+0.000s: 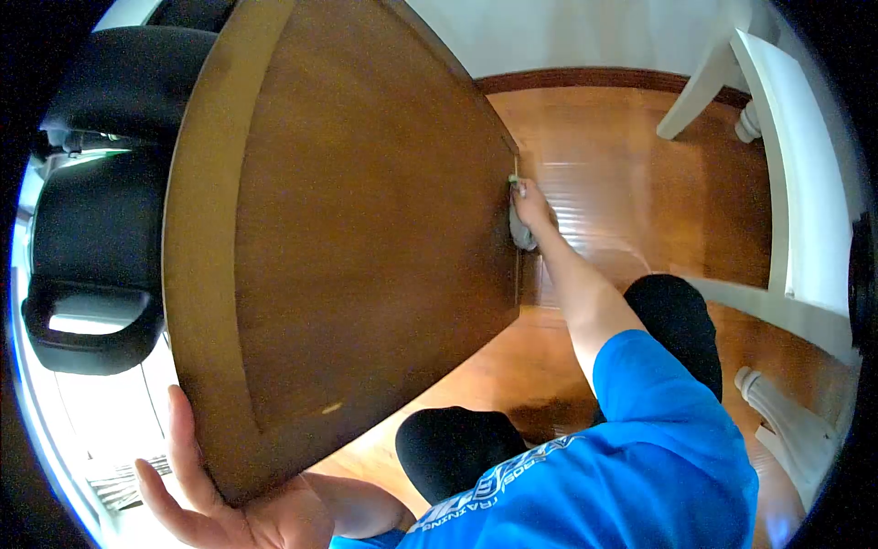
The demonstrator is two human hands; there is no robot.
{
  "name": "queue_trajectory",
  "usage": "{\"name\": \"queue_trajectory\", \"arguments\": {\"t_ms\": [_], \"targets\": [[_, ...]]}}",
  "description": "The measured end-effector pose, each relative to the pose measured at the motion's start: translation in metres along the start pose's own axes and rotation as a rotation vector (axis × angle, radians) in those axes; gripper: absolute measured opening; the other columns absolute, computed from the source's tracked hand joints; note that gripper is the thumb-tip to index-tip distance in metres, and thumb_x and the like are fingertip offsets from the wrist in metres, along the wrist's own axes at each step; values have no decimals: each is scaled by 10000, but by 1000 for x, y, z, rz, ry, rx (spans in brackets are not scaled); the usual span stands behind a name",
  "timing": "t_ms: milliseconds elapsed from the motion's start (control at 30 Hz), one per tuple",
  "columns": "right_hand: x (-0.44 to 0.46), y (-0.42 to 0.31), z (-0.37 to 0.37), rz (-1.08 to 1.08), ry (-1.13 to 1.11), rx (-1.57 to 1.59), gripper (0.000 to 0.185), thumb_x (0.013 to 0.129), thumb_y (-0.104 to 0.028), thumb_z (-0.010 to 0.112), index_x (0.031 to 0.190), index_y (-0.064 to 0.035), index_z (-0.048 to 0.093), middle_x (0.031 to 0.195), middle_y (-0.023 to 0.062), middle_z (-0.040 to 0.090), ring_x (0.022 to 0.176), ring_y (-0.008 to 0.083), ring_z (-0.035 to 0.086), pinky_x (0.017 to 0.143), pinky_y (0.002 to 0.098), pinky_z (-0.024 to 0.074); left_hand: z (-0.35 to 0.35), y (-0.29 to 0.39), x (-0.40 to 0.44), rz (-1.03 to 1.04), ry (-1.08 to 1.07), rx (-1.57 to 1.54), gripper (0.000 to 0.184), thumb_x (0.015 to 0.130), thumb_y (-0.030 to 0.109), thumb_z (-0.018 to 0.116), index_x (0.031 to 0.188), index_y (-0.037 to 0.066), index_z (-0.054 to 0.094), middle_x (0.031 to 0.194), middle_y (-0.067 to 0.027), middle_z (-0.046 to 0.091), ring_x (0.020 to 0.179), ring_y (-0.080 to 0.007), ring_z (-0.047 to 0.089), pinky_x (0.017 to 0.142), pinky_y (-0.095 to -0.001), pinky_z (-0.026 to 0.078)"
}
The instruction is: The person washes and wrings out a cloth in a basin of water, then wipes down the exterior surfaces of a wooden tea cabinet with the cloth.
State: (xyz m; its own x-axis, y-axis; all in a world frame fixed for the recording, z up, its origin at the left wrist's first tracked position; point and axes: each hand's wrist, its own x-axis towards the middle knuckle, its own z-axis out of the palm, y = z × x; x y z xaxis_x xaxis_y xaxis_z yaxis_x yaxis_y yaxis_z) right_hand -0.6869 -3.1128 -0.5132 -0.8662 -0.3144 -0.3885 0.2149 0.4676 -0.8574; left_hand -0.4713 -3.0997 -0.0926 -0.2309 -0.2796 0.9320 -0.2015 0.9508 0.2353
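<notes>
A large brown wooden panel [375, 210] with a lighter border fills the middle and left. My left hand [247, 522] is at its near lower-left corner, touching the edge with the fingers stretched out and apart. Along the panel's right edge, low over the floor, my right hand [535, 206] is closed round a greyish-white cloth [522, 231]. A bit of green shows by its fingertips, too small to name. Part of the cloth hangs below the hand against the panel's edge.
Black chair-like furniture [101, 210] stands left behind the panel. On the right is a white piece of furniture [796, 165] with legs. Glossy wooden floor [631, 192] meets a dark red-brown baseboard [594, 80]. My knees [457, 448] are bent close to the panel.
</notes>
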Motion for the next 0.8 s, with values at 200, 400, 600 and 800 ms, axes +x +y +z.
{"name": "queue_trajectory", "arguments": {"t_ms": [200, 400, 600, 800], "targets": [[86, -21, 10, -367, 50, 482, 329, 848, -166, 536, 1163, -85, 483, 1048, 94, 584, 970, 177, 545, 817, 287, 425, 2, 1, -8, -23, 43, 93, 1158, 632, 855, 126, 1229, -122, 301, 1030, -347, 523, 959, -434, 542, 833, -457, 470], [24, -161, -61, -646, -98, 901, 356, 838, -60, 528, 1188, -27, 473, 1099, 61, 550, 984, 143, 514, 875, 256, 394, -12, -13, -13, -77, 18, 19, 1111, 633, 848, 127, 1201, -82, 341, 1009, -322, 544, 937, -400, 560, 834, -443, 471], [-53, -286, -134, -1061, -51, 911, 349, 860, -115, 516, 1189, -9, 468, 1058, 58, 557, 940, 119, 521, 829, 247, 418, -20, -8, -5, 14, -237, -284, 904, 699, 706, 386, 1134, -86, 400, 997, -284, 563, 934, -351, 575, 859, -418, 453], [-106, -367, -173, -1353, -39, 643, 276, 860, -145, 508, 1114, -39, 527, 1036, 74, 571, 944, 150, 535, 822, 271, 419, -33, -20, 23, 149, -540, -363, 843, 654, 601, 624, 1056, -128, 490, 1035, -275, 567, 973, -378, 572, 856, -404, 457]]}}
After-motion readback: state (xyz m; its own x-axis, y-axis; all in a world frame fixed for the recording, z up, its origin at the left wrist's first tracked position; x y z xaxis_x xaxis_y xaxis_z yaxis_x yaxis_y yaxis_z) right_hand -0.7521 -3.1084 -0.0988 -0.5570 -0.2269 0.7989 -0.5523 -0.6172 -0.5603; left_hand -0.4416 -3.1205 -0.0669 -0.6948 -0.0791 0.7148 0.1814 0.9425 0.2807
